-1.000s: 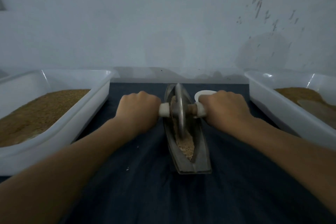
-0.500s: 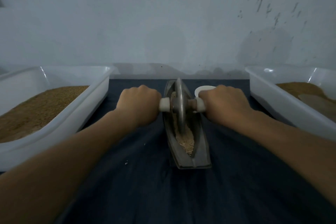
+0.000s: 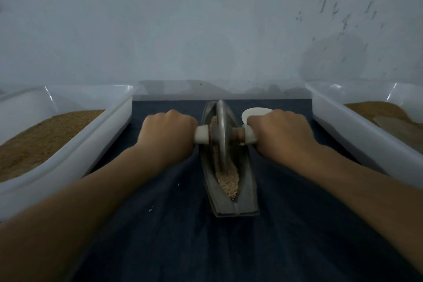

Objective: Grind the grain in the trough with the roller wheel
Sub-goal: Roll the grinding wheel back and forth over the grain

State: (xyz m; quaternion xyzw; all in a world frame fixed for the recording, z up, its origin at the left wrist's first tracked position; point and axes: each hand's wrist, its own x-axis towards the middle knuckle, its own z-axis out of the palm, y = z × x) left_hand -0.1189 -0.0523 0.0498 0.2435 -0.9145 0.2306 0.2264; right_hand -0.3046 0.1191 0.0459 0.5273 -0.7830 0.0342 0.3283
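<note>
A scuffed pale wall [image 3: 206, 30] backs a table draped in dark blue cloth [image 3: 183, 236]. My left hand [image 3: 168, 136] and right hand [image 3: 282, 136] have their fingers [image 3: 183, 121] wrapped tight round the white axle handles [image 3: 202, 137]. Between them the roller wheel [image 3: 221, 130], a thin metal disc, stands upright in the boat-shaped metal trough [image 3: 248, 192]. Coarse tan grain [image 3: 229, 182] lies loose just nearer me than the fingers. I judge the wheel heavy, rigid and prone to tipping sideways, so both handles need an even hold. The left tub [image 3: 109, 130] and right tub [image 3: 343, 130], white plastic, flank my hands.
</note>
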